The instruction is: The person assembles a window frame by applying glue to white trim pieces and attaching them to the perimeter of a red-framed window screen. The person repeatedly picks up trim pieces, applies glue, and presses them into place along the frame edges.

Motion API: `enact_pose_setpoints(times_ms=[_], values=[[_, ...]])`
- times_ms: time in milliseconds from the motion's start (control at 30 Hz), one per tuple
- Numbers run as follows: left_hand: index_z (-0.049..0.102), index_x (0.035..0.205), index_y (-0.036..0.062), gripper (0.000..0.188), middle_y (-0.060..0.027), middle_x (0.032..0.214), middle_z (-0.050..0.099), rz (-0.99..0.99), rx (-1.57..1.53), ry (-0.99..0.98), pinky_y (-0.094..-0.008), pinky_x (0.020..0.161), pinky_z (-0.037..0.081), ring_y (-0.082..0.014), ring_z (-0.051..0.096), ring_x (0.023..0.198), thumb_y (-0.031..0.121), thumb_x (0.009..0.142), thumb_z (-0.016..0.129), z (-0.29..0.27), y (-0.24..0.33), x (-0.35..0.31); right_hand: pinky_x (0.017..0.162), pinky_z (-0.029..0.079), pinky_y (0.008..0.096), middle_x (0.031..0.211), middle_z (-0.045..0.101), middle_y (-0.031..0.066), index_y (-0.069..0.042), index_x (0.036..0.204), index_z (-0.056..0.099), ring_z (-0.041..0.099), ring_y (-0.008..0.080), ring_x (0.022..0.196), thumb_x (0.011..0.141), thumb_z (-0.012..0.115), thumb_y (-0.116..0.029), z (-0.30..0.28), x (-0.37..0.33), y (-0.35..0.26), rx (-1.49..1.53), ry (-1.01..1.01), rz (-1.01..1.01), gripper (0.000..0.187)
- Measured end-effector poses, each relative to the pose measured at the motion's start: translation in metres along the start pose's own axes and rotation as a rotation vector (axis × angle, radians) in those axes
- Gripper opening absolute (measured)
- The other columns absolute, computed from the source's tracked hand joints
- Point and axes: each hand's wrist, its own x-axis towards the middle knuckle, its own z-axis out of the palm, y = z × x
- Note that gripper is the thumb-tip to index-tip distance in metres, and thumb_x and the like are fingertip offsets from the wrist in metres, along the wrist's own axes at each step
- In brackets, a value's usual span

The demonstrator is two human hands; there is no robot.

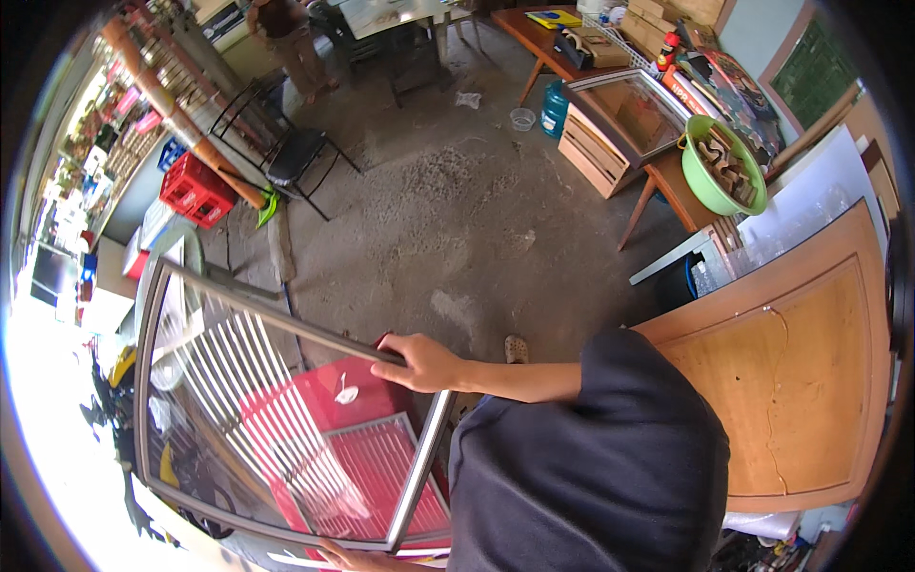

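Observation:
A framed glass panel [284, 321] with a grey metal frame is held tilted in front of me at the lower left. My right hand [419, 362] grips its frame near the upper right corner, fingers curled over the edge. Low in the view, my left hand [345, 557] holds the bottom edge of the frame; only part of that hand shows. White stripes and a red surface [329, 393] appear in or through the glass, and I cannot tell which parts are reflections.
A black chair [297, 157] and a red crate [197, 189] stand at the far left. To the right are a wooden panel [810, 372], a green basin [717, 186] of wood-coloured pieces and a slatted wooden crate [593, 153]. Another person [283, 38] stands at the back.

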Motion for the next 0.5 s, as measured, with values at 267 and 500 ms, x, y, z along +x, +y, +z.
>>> enact_pose_setpoints(times_ms=[267,500], values=[[0.058,0.100,0.0076,0.020,0.0018,0.075,0.059,-0.137,-0.228,-0.499,-0.0224,0.049,0.042,-0.0067,0.054,0.058,0.026,0.101,0.065,0.250,0.085,-0.085,0.059,0.051,0.0357,0.073,0.069,0.0133,0.004,0.103,0.068,0.066,0.0185,0.065,0.093,0.070,-0.048,-0.226,-0.025,0.060,-0.043,0.514,0.162,0.053],[0.057,0.096,0.0042,0.023,-0.0040,0.068,0.062,-0.139,-0.171,-1.018,-0.0231,0.048,0.044,-0.0105,0.058,0.053,0.026,0.103,0.062,0.434,0.139,-0.160,0.046,0.049,0.0272,0.069,0.060,0.0025,0.002,0.096,0.062,0.060,0.0105,0.054,0.099,0.066,-0.036,-0.343,-0.071,0.110,-0.027,0.878,0.310,0.038]])
